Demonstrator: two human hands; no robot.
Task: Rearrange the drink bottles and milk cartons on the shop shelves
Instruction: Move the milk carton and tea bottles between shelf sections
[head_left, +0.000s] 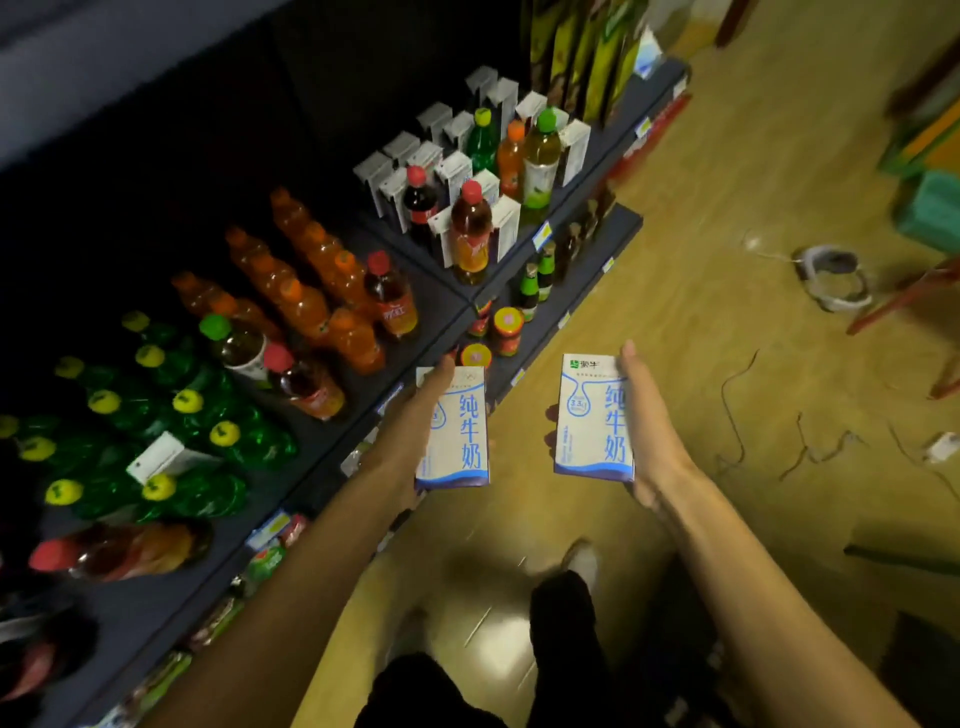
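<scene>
Milk cartons: we hold two white-and-blue cartons, the left carton (456, 428) and the right carton (595, 418), out past the front edge of the dark shelf (441, 299), over the floor.
Our left hand (423, 410): it grips the left carton from the shelf side; the fingers go behind the carton, so we cannot tell how far they curl.
Our right hand (647, 431): the palm lies flat along the right carton's far side and fingertips (551, 413) wrap round its shelf-side edge.
On the shelf: orange bottles (311, 270) and green bottles (208, 415) stand in rows, with more grey-white cartons (415, 156) further along among mixed bottles.
</scene>
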